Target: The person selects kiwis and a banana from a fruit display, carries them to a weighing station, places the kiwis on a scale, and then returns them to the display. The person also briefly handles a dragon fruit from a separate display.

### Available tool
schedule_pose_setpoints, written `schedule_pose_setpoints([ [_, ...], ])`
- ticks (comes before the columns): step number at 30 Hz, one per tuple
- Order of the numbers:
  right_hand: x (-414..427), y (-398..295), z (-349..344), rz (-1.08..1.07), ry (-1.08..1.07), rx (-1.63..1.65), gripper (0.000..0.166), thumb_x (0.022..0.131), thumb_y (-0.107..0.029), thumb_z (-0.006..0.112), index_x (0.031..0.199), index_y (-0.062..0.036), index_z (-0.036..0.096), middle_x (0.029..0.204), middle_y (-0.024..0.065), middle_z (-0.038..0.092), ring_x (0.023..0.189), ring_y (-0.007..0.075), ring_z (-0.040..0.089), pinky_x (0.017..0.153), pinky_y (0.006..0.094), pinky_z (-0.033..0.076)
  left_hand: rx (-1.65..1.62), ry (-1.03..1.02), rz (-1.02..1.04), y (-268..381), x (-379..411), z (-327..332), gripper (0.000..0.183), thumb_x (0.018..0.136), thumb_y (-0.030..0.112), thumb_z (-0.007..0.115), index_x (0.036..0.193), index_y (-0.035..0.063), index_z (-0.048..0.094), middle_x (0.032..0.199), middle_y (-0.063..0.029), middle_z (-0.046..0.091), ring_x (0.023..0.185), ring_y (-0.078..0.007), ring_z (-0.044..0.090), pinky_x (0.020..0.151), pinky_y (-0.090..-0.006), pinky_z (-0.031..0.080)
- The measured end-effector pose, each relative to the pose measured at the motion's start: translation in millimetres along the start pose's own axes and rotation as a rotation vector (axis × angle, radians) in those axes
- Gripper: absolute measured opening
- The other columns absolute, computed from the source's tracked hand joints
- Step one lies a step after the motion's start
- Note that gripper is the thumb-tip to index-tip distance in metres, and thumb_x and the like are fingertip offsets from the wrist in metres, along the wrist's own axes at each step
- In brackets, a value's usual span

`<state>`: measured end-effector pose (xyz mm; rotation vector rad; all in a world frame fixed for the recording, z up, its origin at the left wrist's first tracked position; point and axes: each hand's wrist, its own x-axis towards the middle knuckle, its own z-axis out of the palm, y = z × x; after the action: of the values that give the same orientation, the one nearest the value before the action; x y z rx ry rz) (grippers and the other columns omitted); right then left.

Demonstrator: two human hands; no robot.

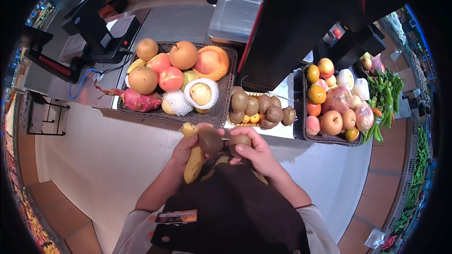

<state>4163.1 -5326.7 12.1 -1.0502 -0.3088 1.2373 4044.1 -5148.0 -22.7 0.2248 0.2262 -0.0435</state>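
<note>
My left hand (182, 150) is closed around a brown kiwifruit (210, 140) and a long yellow fruit (194, 165) that looks like a banana with dark marks. The thumb crosses the yellow fruit, so part of it is hidden. Another kiwifruit (241, 143) sits in my right hand (260, 150), between thumb and fingers. Both hands are in front of the dark apron (233, 201), close together but apart. Just beyond them, a small golden basket (231, 122) holds several kiwifruits (274, 113) and small orange fruits (250, 118).
A dark wicker basket (220, 109) of mixed fruit stands left on the metal counter (173, 21). Another fruit basket (305, 127) is at right, beside green peppers (383, 95). A weighing scale (235, 17) and black machine (282, 31) stand behind; a blue cable (76, 91) hangs left.
</note>
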Motion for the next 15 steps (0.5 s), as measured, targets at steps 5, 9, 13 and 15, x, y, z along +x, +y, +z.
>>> schedule_pose_setpoints([
  [5,2.9,-0.2,-12.0,-0.206,0.285,0.182,0.025,0.091,-0.016,0.049,0.114,-0.0095,0.043,0.111,0.0133,0.05,0.093,0.0272,0.059,0.056,0.0331,0.058,-0.098,-0.06,0.032,5.0,-5.3,-18.4,0.057,0.075,0.018,0.07,0.123,0.0155,0.039,0.125,-0.0213,0.044,0.105,-0.0285,0.054,0.065,-0.0325,0.056],
  [9,2.4,-7.7,-34.3,-0.31,0.499,0.101,0.02,0.091,-0.018,0.05,0.109,-0.012,0.046,0.106,0.0076,0.053,0.089,0.0216,0.06,0.06,0.0342,0.058,-0.123,-0.167,0.068,8.9,-9.3,-29.7,0.057,0.077,0.032,0.069,0.12,0.0072,0.042,0.117,-0.0161,0.048,0.1,-0.0277,0.053,0.064,-0.0336,0.057],
  [13,10.1,-6.9,-59.9,-0.36,0.573,-0.116,0.014,0.09,-0.017,0.053,0.099,-0.0063,0.053,0.094,0.0043,0.055,0.077,0.0116,0.055,0.059,0.024,0.05,-0.279,-0.219,0.127,8.5,-14.8,-34.2,0.062,0.079,0.046,0.063,0.12,0.004,0.042,0.111,-0.0132,0.048,0.1,-0.0279,0.052,0.063,-0.0367,0.057],
  [15,22.8,-8.4,-71.2,-0.397,0.595,-0.473,0.013,0.09,-0.016,0.054,0.096,-0.0044,0.055,0.086,0.0026,0.054,0.071,0.0087,0.052,0.058,0.0219,0.045,-0.295,-0.257,0.147,10.2,-16.5,-37.5,0.064,0.08,0.049,0.06,0.121,0.0046,0.041,0.111,-0.0131,0.048,0.101,-0.0287,0.052,0.063,-0.0381,0.057],
])
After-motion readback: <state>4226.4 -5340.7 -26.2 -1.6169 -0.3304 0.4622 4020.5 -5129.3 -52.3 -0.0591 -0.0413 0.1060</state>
